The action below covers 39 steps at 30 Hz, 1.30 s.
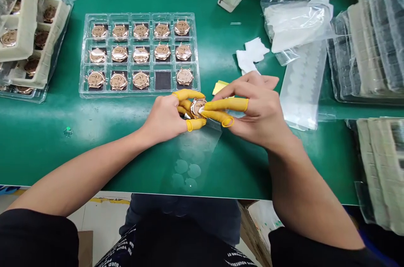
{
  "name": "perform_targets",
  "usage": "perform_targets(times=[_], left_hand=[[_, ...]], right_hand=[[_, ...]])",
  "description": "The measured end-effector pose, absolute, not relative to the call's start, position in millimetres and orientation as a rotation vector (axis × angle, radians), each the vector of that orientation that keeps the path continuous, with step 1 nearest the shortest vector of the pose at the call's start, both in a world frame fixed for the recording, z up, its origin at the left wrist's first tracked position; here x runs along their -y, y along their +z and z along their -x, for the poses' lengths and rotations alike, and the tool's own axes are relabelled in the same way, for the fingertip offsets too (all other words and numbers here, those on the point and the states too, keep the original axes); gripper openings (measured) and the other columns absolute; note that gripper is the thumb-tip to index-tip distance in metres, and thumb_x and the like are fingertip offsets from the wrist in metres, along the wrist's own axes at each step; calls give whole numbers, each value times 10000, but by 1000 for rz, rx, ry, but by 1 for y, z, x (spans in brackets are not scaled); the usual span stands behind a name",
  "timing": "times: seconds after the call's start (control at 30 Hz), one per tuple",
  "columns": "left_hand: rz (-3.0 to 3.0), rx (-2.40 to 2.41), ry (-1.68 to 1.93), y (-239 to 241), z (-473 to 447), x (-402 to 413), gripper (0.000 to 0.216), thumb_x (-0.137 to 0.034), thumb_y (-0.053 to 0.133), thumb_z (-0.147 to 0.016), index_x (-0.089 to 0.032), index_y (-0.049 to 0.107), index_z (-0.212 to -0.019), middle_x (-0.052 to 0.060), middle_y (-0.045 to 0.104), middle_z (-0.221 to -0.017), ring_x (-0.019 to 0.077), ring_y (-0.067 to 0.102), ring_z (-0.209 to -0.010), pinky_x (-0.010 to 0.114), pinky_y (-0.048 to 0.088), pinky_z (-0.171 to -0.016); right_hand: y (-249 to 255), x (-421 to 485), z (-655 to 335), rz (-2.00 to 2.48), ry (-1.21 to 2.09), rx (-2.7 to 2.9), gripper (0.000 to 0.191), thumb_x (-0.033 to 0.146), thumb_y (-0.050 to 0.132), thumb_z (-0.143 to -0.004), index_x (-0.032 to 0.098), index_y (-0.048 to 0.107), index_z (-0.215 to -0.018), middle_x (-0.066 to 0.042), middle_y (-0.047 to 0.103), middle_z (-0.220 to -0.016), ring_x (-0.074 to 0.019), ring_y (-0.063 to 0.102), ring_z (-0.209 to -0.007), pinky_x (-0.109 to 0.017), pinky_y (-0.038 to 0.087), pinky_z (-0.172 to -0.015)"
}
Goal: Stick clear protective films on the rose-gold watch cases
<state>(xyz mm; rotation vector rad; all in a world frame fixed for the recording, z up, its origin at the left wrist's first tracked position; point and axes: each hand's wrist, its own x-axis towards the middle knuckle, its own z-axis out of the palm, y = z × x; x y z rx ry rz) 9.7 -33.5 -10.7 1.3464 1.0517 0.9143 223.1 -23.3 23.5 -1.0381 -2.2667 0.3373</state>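
So I'm pinching a rose-gold watch case (198,108) between both hands, just below the tray, near the middle of the frame. My left hand (162,117) is clenching its edge, and my right hand (252,109) is gripping it from the other side, with yellow finger cots (217,105) on my fingertips. Something white is sitting on the case face, but my fingers are blocking it, so I can't really tell what it is. A clear film sheet (191,161) is lying under my hands, a clear plastic tray (139,15) of more cases (141,80) is sitting upper center, and white wipes (251,54) are lying to the upper right.
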Motion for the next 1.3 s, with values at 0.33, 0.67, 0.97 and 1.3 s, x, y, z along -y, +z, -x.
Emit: perform_targets(times=[0.33,0.67,0.97,1.3], left_hand=[[-1310,-1033,925,-10,-11,33,553,-228,880,-646,-174,766,-1184,9,783,-867,136,734,-743,241,612,-712],[-1300,-1008,926,-10,-11,33,539,-193,873,-644,-173,766,-1171,11,788,-892,137,742,-759,244,623,-728],[-1271,-1022,938,-12,-11,31,610,-204,889,-638,-158,753,-1230,13,792,-885,156,771,-800,262,656,-768],[-1677,-976,1154,-13,-6,39,487,-227,866,-759,-225,795,-1240,17,844,-1063,165,801,-906,307,673,-937]], right_hand=[[17,17,-223,1006,380,2275,153,417,680,-984,308,767,-920,-38,703,-814,-242,573,-808,-456,363,-798],[11,15,-214,945,437,2178,178,413,658,-981,284,764,-920,-65,667,-801,-230,535,-744,-418,423,-678],[4,10,-213,951,434,2136,170,423,649,-1006,286,738,-963,-61,651,-831,-239,549,-780,-432,426,-723],[24,14,-240,1266,465,2238,236,334,685,-927,283,730,-1153,-69,711,-1043,-325,561,-1058,-565,365,-976]])
